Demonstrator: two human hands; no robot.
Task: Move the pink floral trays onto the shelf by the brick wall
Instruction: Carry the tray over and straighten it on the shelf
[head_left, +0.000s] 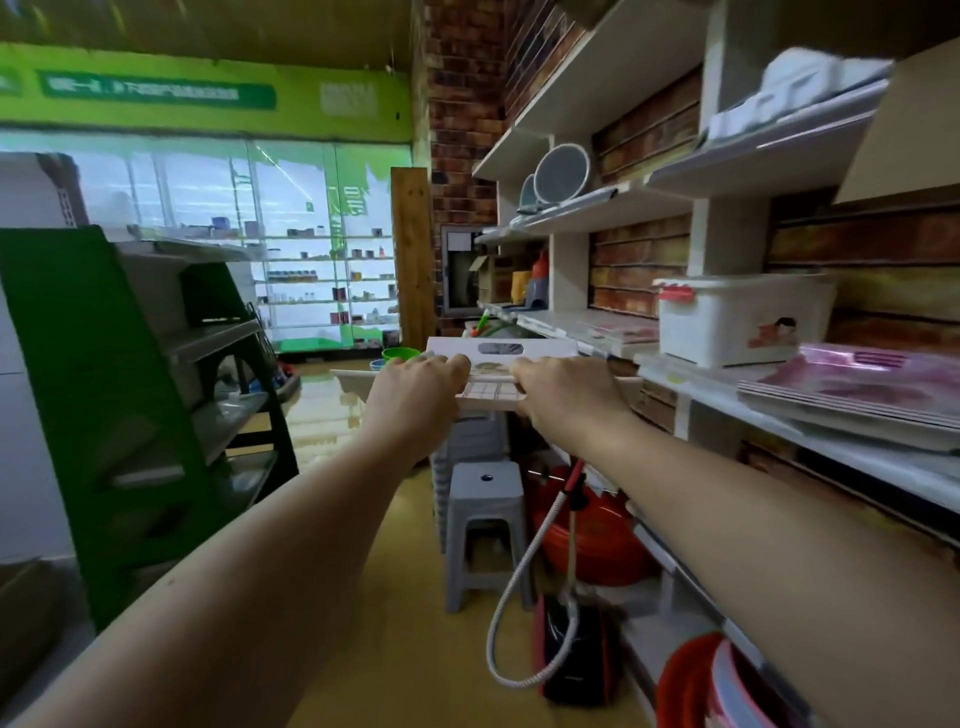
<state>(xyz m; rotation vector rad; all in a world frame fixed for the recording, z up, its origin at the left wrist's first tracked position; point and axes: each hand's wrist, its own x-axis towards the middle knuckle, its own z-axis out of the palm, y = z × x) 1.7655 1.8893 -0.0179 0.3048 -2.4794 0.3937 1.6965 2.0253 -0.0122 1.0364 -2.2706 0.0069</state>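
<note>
shop aisle with white shelves (810, 431) against a brick wall (462, 104), both arms stretched forward.

left hand (418, 376) and right hand (563, 382), at about 12 o'clock, each curl fingers over the near edge of a flat stack of pale boards (491, 387); whether these are trays cannot be told. pink floral trays (857, 395) lie stacked on the shelf at 3 o'clock, just beside a white lidded box (737, 322); more pink sheets (618, 328) lie farther along at 1 o'clock. grey stool (485, 525) stands below the hands, red basin (592, 535) at its 3 o'clock, green rack (119, 405) at 9 o'clock.
</note>
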